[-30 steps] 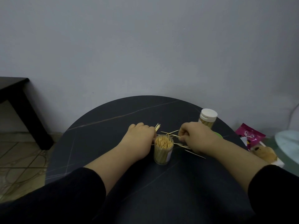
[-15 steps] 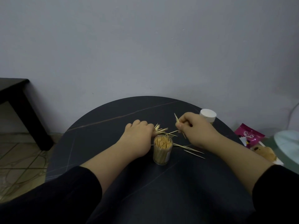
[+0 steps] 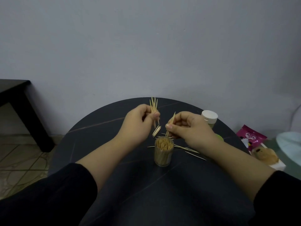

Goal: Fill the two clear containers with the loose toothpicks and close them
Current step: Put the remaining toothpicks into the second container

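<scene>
My left hand (image 3: 138, 123) pinches a toothpick bundle (image 3: 154, 105) upright above the bench (image 3: 114, 128) | right hand (image 3: 190, 126) pinches a few toothpicks (image 3: 172, 119) just above the packed open clear container (image 3: 163, 154) | loose toothpicks (image 3: 192, 150) lie right of it | white-capped container (image 3: 209, 117) behind my right hand

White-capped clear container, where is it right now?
In the head view, the white-capped clear container stands at the far right edge of the round dark table, just behind the right hand.
</scene>
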